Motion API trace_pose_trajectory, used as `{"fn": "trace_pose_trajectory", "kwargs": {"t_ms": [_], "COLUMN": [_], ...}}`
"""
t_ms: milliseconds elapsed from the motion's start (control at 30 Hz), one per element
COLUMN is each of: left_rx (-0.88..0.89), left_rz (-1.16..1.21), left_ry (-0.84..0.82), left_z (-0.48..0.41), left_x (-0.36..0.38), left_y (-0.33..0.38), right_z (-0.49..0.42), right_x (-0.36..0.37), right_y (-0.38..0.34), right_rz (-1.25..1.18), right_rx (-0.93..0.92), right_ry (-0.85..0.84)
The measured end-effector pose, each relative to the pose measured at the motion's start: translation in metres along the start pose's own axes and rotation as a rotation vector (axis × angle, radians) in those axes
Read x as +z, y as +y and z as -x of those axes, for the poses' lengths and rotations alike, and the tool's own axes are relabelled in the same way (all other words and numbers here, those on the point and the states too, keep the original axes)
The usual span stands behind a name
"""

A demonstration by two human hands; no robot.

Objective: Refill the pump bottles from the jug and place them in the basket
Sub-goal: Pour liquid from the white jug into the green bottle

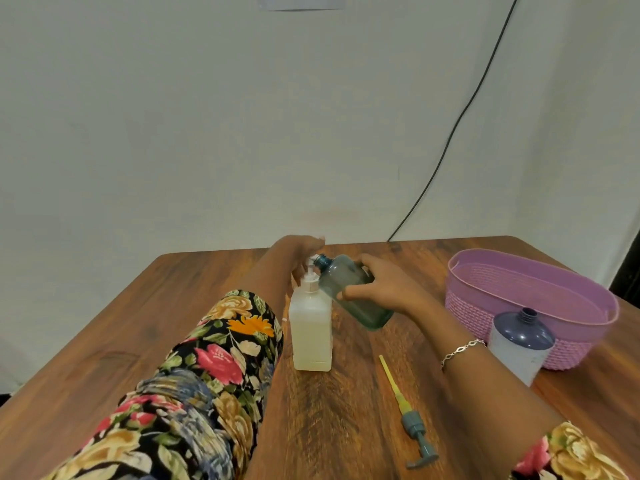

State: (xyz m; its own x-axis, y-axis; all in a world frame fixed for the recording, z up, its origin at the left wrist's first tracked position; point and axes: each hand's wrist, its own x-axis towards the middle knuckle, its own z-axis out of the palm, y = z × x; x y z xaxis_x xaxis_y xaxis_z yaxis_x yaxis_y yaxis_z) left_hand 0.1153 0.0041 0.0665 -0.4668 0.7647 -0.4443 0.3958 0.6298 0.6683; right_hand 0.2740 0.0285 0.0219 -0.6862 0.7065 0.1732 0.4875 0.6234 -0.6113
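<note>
My right hand grips a teal see-through bottle with no pump, tilted with its open neck up and to the left. A white frosted pump bottle stands upright just left of it. My left hand reaches beyond the white bottle, near its pump head; its fingers are partly hidden. A loose grey pump with a yellow tube lies on the table in front. A dark blue bottle with a white label stands open-necked beside the pink basket. No jug is in view.
The wooden table ends at a white wall behind. A black cable runs down the wall to the table's back edge. The basket sits near the right edge.
</note>
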Motion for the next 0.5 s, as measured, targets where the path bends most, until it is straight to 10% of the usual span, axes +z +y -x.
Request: {"fn": "trace_pose_trajectory", "kwargs": {"t_ms": [500], "left_rx": [0.172], "left_rz": [-0.207], "left_ry": [0.069], "left_z": [-0.027], "left_x": [0.014], "left_y": [-0.016], "right_z": [0.003], "right_x": [0.013], "right_y": [0.015], "right_rz": [-0.087], "right_rx": [0.020], "right_ry": [0.003]}}
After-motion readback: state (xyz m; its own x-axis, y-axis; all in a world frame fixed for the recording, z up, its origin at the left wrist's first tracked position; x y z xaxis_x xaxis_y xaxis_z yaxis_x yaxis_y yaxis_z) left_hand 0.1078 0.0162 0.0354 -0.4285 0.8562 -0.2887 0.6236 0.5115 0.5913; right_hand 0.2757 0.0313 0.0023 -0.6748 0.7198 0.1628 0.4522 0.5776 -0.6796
